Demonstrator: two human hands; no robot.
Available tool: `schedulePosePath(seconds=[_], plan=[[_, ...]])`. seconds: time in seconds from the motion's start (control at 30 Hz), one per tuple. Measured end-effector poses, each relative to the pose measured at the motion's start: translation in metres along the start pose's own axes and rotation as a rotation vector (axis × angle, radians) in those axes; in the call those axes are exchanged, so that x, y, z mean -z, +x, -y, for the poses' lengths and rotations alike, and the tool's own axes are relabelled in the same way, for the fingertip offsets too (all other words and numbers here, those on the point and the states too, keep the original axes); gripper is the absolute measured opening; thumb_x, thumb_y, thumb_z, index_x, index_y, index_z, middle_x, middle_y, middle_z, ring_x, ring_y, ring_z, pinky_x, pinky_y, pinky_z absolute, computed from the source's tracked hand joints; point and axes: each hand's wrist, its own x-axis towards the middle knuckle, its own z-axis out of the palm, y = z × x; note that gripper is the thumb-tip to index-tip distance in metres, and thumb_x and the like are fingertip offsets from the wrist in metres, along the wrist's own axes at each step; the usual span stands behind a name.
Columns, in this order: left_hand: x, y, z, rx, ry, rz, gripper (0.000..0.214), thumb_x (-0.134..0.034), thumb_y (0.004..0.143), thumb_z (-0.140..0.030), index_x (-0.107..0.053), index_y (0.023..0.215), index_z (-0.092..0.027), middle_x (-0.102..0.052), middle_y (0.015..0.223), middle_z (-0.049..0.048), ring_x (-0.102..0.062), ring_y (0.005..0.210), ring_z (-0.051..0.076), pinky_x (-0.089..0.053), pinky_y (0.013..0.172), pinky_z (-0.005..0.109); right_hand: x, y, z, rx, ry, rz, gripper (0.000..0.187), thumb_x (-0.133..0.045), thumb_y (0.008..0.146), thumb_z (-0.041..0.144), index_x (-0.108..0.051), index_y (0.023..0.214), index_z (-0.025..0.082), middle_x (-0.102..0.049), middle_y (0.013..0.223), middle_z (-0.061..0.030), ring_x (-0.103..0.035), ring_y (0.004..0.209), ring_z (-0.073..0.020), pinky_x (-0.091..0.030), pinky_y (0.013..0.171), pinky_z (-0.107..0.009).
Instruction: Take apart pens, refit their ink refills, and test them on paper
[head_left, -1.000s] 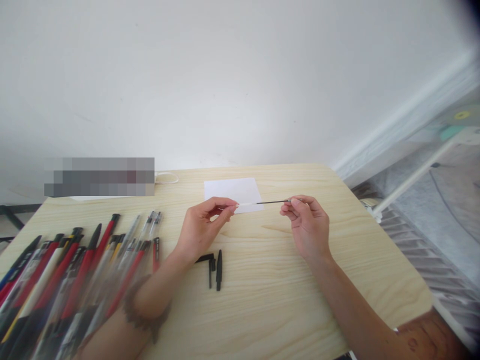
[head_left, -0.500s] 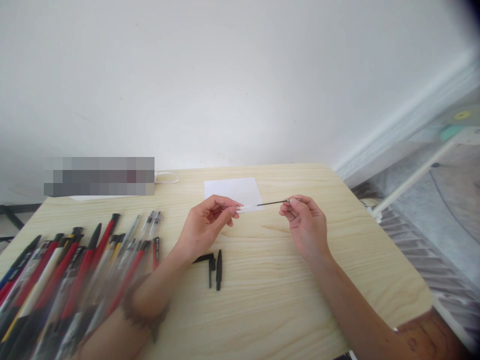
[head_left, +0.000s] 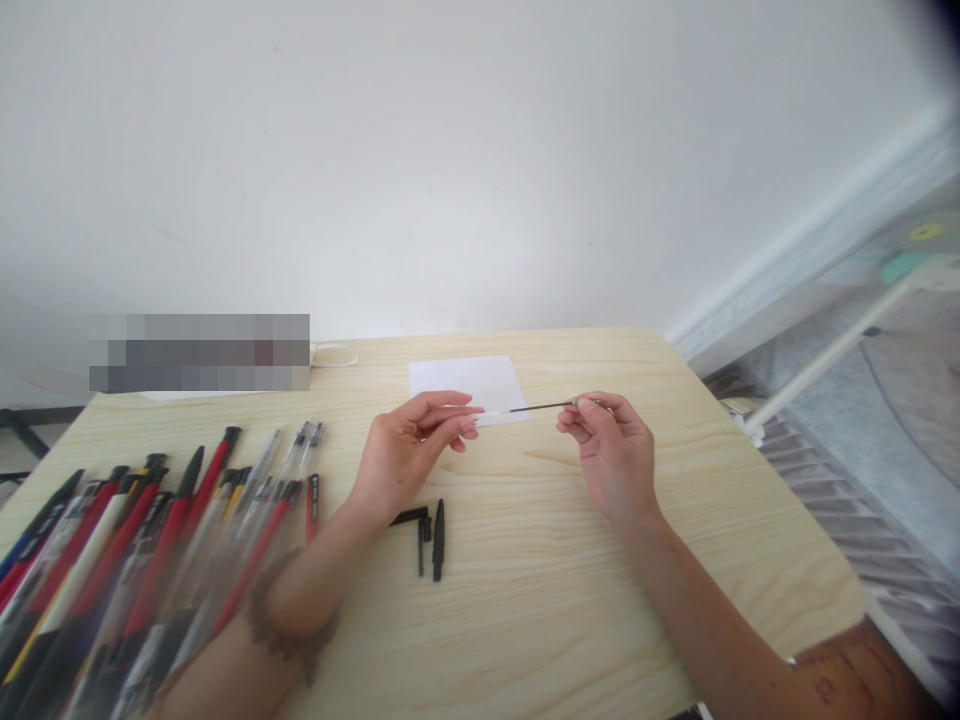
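Note:
Between my hands a thin pen refill (head_left: 541,407) stretches almost level, dark along its right part and clear or whitish toward the left. My right hand (head_left: 616,450) pinches its right end between thumb and fingers. At the clear end, my left hand (head_left: 412,445) has thumb and forefinger closed on it, and the very end is hidden by the fingers. Below them on the table lie a black pointed pen part (head_left: 439,540) and several smaller black pieces (head_left: 421,547). A white sheet of paper (head_left: 461,377) lies flat just behind the refill.
Many pens (head_left: 150,560), red, clear, white and black, lie in a spread on the left of the wooden table (head_left: 540,610). A blurred-out object (head_left: 199,352) with a white loop (head_left: 336,354) sits at the back left. The wall (head_left: 450,180) rises behind.
My left forefinger has straightened a little and the left fingertips have shifted slightly along the refill's clear end. The right hand stays nearly still.

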Motion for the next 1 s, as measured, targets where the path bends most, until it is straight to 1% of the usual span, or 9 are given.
schedulePosePath(seconds=[0.1,0.17,0.27,0.43,0.57,0.67,0.8,0.9,1.0], plan=[[-0.002,0.000,-0.003,0.009,-0.017,-0.031,0.022,-0.066,0.076,-0.026,-0.062,0.093,-0.013,-0.072,0.083,0.0060,-0.059,0.056,0.012,-0.052,0.062,0.028,0.000,0.000,0.000,-0.081,0.040,-0.023,0.007,-0.069,0.068,0.020,-0.064,0.073,0.017,-0.067,0.066,0.0014,-0.064,0.060,-0.0093,-0.055,0.059,-0.021],[-0.003,0.000,-0.006,0.011,0.000,-0.046,0.022,-0.067,0.075,-0.027,-0.063,0.091,-0.014,-0.072,0.083,0.0064,-0.060,0.055,0.012,-0.053,0.063,0.029,0.000,0.001,0.000,-0.137,0.072,-0.039,0.008,-0.070,0.067,0.019,-0.064,0.073,0.017,-0.067,0.066,0.0016,-0.064,0.060,-0.0085,-0.055,0.059,-0.019],[-0.003,-0.001,-0.009,0.015,0.021,-0.055,0.024,-0.067,0.075,-0.027,-0.063,0.095,-0.014,-0.072,0.084,0.0061,-0.063,0.057,0.012,-0.054,0.067,0.029,0.000,0.001,0.000,-0.187,0.117,-0.050,0.009,-0.070,0.066,0.018,-0.064,0.072,0.017,-0.068,0.065,0.0018,-0.063,0.060,-0.0073,-0.054,0.059,-0.016],[-0.003,-0.002,-0.008,0.010,0.011,-0.034,0.025,-0.065,0.077,-0.026,-0.063,0.099,-0.014,-0.073,0.078,0.0041,-0.065,0.059,0.013,-0.055,0.066,0.028,-0.001,0.001,-0.001,-0.199,0.147,-0.040,0.009,-0.071,0.066,0.018,-0.064,0.072,0.017,-0.068,0.065,0.0016,-0.064,0.061,-0.0069,-0.054,0.059,-0.015],[-0.002,-0.002,-0.008,-0.028,0.035,-0.017,0.016,-0.064,0.077,-0.025,-0.067,0.089,-0.015,-0.072,0.086,0.0050,-0.066,0.065,0.014,-0.055,0.067,0.026,-0.002,0.000,-0.001,-0.206,0.157,-0.023,0.008,-0.070,0.066,0.018,-0.065,0.072,0.016,-0.068,0.065,0.0012,-0.064,0.059,-0.0072,-0.055,0.059,-0.016],[-0.001,-0.002,-0.009,-0.062,0.097,-0.013,0.015,-0.064,0.078,-0.026,-0.069,0.087,-0.016,-0.071,0.092,0.0052,-0.066,0.067,0.014,-0.055,0.068,0.026,-0.002,-0.001,-0.002,-0.222,0.158,-0.016,0.008,-0.070,0.067,0.018,-0.065,0.072,0.017,-0.068,0.065,0.0014,-0.064,0.059,-0.0075,-0.055,0.058,-0.016],[-0.001,-0.004,-0.009,-0.082,0.080,-0.013,0.021,-0.065,0.077,-0.026,-0.069,0.095,-0.016,-0.071,0.095,0.0057,-0.067,0.073,0.017,-0.056,0.070,0.029,-0.003,-0.002,-0.002,-0.282,0.198,-0.026,0.008,-0.070,0.066,0.018,-0.064,0.071,0.016,-0.068,0.066,0.0015,-0.063,0.059,-0.0064,-0.055,0.059,-0.014],[-0.003,-0.005,-0.011,-0.071,0.051,-0.012,0.035,-0.066,0.076,-0.026,-0.063,0.109,-0.017,-0.072,0.094,0.0057,-0.067,0.079,0.018,-0.056,0.072,0.030,-0.004,-0.002,-0.003,-0.332,0.225,-0.031,0.008,-0.070,0.067,0.018,-0.064,0.071,0.016,-0.068,0.065,0.0017,-0.063,0.059,-0.0058,-0.055,0.058,-0.012],[0.001,-0.002,-0.015,-0.046,0.126,0.008,0.042,-0.066,0.075,-0.029,-0.059,0.115,-0.018,-0.071,0.095,0.0061,-0.067,0.076,0.018,-0.055,0.070,0.028,-0.005,-0.002,-0.002,-0.370,0.247,-0.039,0.008,-0.070,0.066,0.018,-0.064,0.071,0.016,-0.067,0.065,0.0022,-0.063,0.059,-0.0061,-0.055,0.057,-0.012]])
